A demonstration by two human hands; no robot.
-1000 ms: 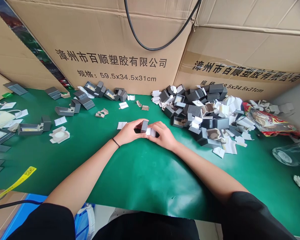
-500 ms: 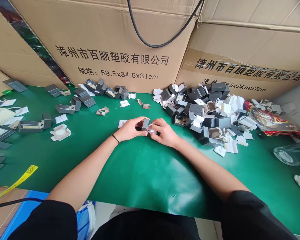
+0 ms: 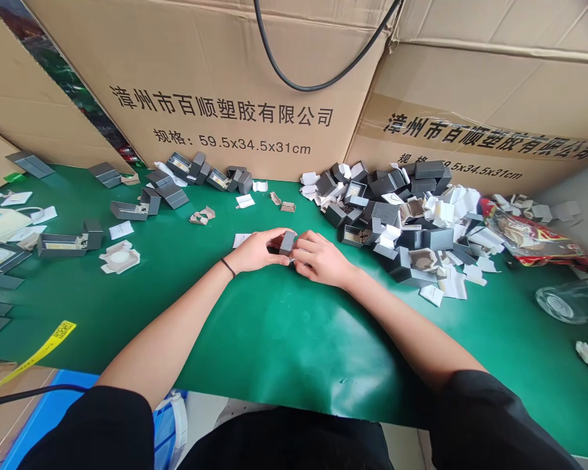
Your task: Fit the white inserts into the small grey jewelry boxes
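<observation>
Smooth green counter, glossy up close, and in the middle sits the small dark box: the left hand's grip closes round it; the right hand's grip curls at its right side, any hold hidden. Left, an open hinged box shows a pale insert; right, dark boxes heap with crumpled white card; far back, brown cardboard cartons.
</observation>
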